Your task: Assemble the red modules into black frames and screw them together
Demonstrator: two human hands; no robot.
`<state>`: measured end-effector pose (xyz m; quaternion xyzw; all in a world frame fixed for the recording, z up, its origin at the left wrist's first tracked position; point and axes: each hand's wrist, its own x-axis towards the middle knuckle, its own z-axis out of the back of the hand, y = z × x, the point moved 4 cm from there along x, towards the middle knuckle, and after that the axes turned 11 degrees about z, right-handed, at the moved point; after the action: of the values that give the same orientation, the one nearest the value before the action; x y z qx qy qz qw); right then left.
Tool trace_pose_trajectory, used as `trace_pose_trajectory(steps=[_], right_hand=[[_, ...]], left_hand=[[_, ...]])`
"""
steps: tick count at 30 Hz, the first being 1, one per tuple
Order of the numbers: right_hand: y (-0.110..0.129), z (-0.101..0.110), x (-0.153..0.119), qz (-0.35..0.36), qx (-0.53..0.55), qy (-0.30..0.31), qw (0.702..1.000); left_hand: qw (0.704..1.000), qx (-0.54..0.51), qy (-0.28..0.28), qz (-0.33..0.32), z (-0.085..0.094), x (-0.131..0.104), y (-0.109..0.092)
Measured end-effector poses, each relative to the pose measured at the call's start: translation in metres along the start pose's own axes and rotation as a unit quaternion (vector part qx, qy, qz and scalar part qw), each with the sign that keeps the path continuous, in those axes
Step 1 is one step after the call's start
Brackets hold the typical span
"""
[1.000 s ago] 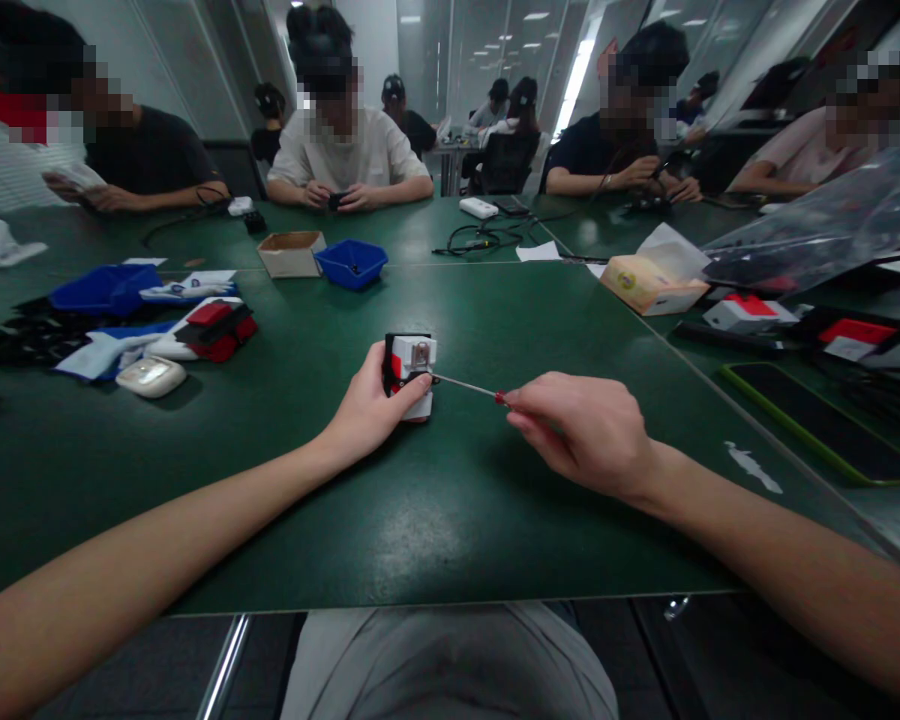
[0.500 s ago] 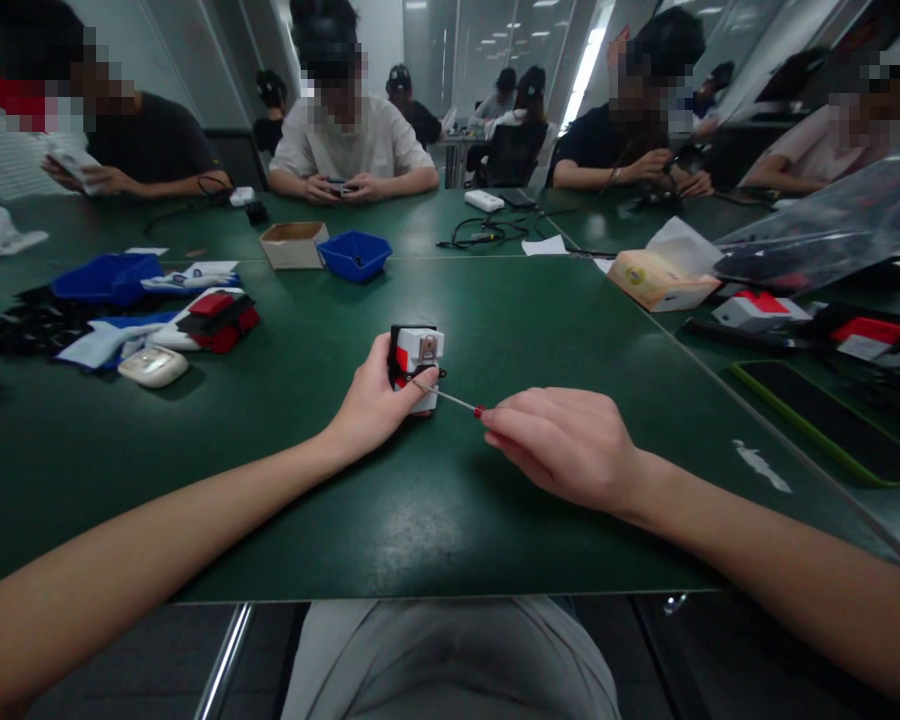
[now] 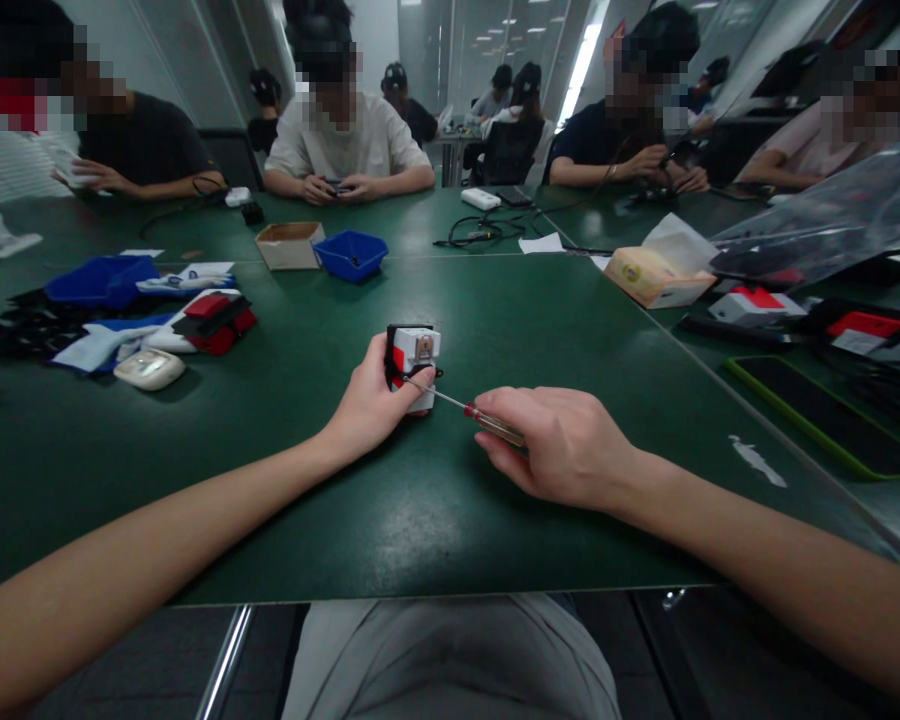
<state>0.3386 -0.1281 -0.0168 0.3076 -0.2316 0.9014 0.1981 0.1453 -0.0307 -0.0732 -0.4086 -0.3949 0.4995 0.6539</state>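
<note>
My left hand [image 3: 371, 398] is closed around a small white, red and black boxy device [image 3: 424, 347], which it holds at the table. A metal fitting shows on the device's near face, and my left thumb presses below it. My right hand [image 3: 570, 440] grips a screwdriver [image 3: 499, 425] with a clear handle and a red collar. The thin shaft points left to a black strip on the device beside my left thumb. Whether the tip sits in a screw is too small to tell.
On the green table [image 3: 360, 545], a blue bin [image 3: 352, 256] stands beside a cardboard box [image 3: 290, 247]. To the left are gloves, a white case [image 3: 149, 369] and a red-black block [image 3: 216, 322]. A tissue box [image 3: 656, 277] and a green-edged black tray [image 3: 825, 415] lie right. Several people sit opposite.
The fingers of my right hand have opened a little around the screwdriver, so more of its handle shows. My left hand and the device stay in place; the view has shifted slightly.
</note>
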Motion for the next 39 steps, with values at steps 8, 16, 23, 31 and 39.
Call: trace_pose_trajectory(steps=[8, 16, 23, 31, 39], right_hand=[[-0.008, 0.006, -0.004, 0.001, -0.055, -0.002, 0.998], [-0.004, 0.002, -0.001, 0.006, -0.002, 0.020, 1.000], [-0.013, 0.005, -0.007, -0.033, -0.050, 0.022, 0.998], [-0.006, -0.001, -0.005, 0.012, 0.041, 0.057, 0.997], [-0.009, 0.007, -0.007, 0.009, 0.031, 0.005, 0.999]], left_hand=[[1.000, 0.026, -0.001, -0.007, 0.000, -0.003, -0.007], [1.000, 0.001, -0.002, 0.002, 0.000, 0.000, -0.002], [0.999, 0.031, -0.001, -0.012, 0.000, -0.003, -0.007], [1.000, 0.019, -0.001, -0.003, 0.000, -0.001, -0.003], [0.999, 0.032, 0.006, -0.014, -0.001, -0.004, -0.011]])
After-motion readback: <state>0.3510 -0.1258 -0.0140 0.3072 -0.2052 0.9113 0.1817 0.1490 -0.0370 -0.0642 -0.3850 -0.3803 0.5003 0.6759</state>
